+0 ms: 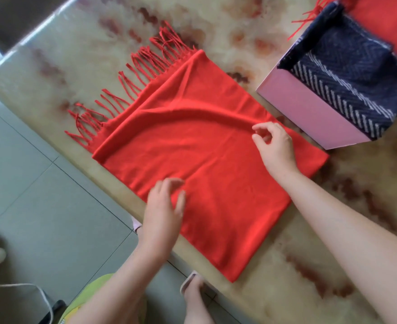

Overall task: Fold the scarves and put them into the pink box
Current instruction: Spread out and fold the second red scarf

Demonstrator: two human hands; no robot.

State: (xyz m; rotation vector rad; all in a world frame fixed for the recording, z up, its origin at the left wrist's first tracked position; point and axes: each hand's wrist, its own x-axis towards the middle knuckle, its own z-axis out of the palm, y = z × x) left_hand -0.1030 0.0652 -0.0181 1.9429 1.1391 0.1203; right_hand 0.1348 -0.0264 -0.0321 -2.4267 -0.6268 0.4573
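A red scarf lies folded in layers on the marbled table, its tassels fanned out toward the far left. My right hand hovers over the scarf's far right part, thumb and fingers loosely curled at a raised crease, holding nothing that I can see. My left hand, blurred, is over the scarf's near edge with fingers spread and relaxed. The pink box stands at the right with a navy scarf with white chevron stripes inside it.
Another red scarf with loose tassels lies behind the box at the top right. The table's near edge runs diagonally, with grey floor tiles to the left. My feet and a white cable are below the edge.
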